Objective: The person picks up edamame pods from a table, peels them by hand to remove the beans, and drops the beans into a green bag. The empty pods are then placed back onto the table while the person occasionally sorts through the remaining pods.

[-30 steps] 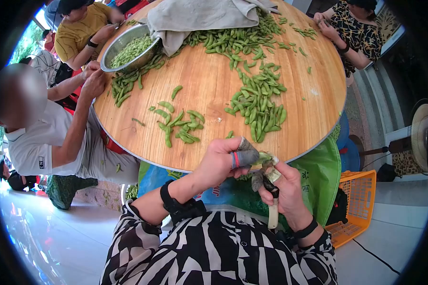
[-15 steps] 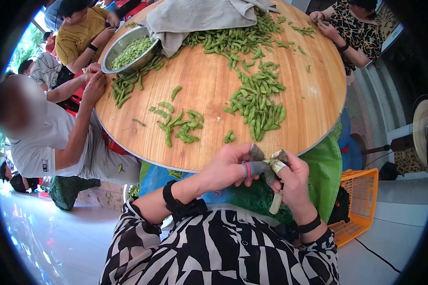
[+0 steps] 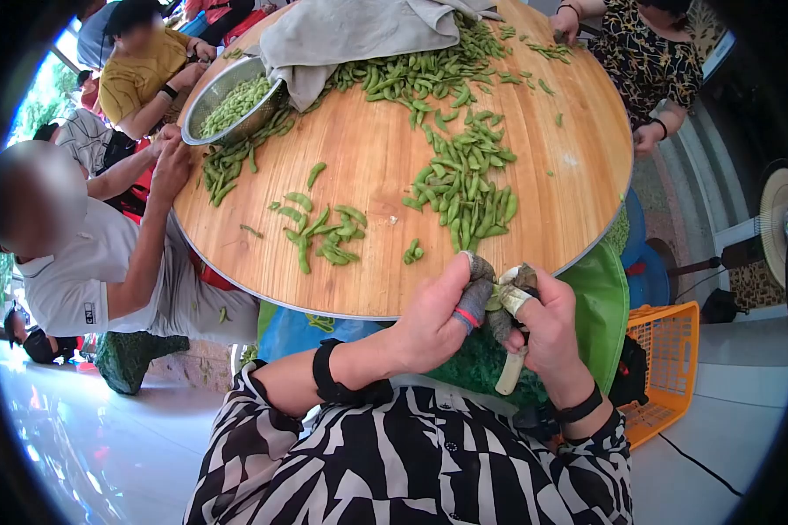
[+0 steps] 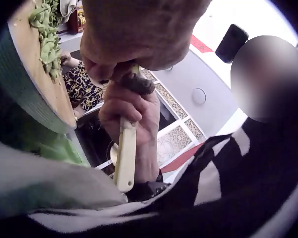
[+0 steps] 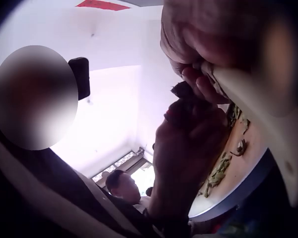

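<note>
Over the table's near edge, my left hand [image 3: 433, 319] and right hand [image 3: 550, 328] meet at the fingertips. Grey cloth covers [image 3: 479, 267] wrap the left thumb and finger, with a red band on one. Between the hands shows a green soybean pod [image 3: 496, 299], pinched by the left fingers and partly hidden. Curled right fingers grip a tool with an off-white handle [image 3: 510, 374], which points down and has a hole at its end in the left wrist view; its working end is hidden. A pale wrap [image 3: 512, 302] covers the right thumb tip.
Soybean pods [image 3: 468, 188] lie in piles on the round wooden table [image 3: 368, 149]. A metal colander [image 3: 193, 109] of beans and a grey cloth [image 3: 350, 39] sit at the back. People sit around. Green plastic [image 3: 604, 289] hangs below the edge; an orange crate [image 3: 665, 350] stands right.
Both hands have shifted slightly right and up, fingertips still together. The view has turned a little, so the table's pods appear farther left. The person at the far right has moved their hands apart.
</note>
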`<state>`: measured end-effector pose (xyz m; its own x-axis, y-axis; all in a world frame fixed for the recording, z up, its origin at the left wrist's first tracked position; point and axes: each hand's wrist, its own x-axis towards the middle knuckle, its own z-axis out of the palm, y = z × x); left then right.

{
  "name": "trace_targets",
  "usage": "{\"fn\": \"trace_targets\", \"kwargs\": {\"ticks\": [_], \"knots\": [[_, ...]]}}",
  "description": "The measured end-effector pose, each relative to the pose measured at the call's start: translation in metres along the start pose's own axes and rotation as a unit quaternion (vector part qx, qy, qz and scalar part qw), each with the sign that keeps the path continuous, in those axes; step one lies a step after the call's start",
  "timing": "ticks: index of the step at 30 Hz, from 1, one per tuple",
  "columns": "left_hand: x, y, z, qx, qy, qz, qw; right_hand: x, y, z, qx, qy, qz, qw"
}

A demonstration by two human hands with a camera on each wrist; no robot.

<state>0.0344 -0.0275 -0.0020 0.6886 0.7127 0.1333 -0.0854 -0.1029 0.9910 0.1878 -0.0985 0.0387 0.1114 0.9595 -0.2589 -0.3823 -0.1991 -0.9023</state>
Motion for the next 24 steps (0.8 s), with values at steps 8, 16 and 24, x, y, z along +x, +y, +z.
{"fn": "trace_targets", "kwargs": {"ticks": [8,16,24], "knots": [[0.008,0.013,-0.015,-0.187,-0.097,-0.204,0.956,0.0,-0.007,-0.006,-0.182,0.032,-0.056,0.981],[0.004,-0.012,-0.011,-0.29,-0.122,-0.164,0.935,-0.002,-0.009,-0.02,-0.221,0.04,-0.031,0.974],[-0.003,-0.009,-0.053,-0.464,0.007,-0.171,0.869,0.0,-0.001,-0.018,0.026,0.036,-0.012,0.999]]}}
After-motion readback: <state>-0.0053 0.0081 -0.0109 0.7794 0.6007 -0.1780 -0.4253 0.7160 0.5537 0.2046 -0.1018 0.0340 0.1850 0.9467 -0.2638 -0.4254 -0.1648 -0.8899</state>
